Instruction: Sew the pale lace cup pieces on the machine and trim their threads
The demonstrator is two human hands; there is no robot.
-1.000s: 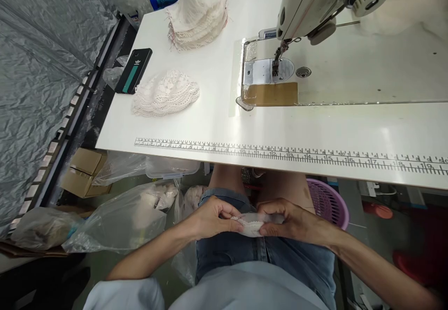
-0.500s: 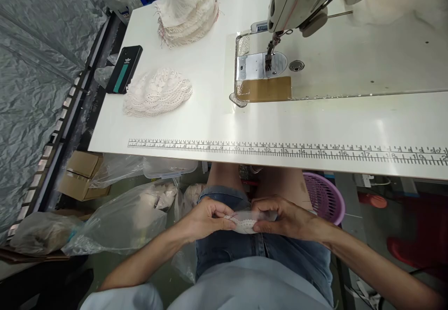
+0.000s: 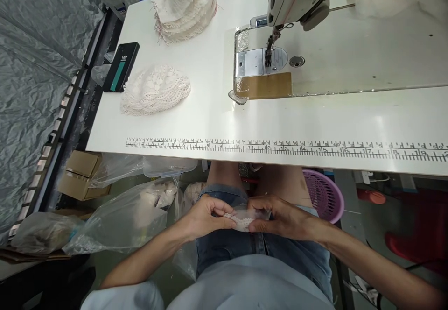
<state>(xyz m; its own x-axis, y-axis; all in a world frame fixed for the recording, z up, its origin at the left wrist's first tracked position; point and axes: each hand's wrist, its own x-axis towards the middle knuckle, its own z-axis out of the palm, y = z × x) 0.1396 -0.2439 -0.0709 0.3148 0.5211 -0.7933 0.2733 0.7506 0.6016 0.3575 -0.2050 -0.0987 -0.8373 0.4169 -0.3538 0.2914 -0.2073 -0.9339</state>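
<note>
Both hands, left hand (image 3: pixel 206 216) and right hand (image 3: pixel 280 216), pinch lace piece (image 3: pixel 241 221) | table edge (image 3: pixel 280 158) ahead | purple basket (image 3: pixel 324 198) just right

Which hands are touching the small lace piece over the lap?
Touching, both. The head view shows the left hand and right hand each pinching an end of the lace piece, fingertips on it.

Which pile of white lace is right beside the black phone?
The low lace pile nearer the ruler, lying by the phone. The taller stack sits farther back, apart from it.
</note>
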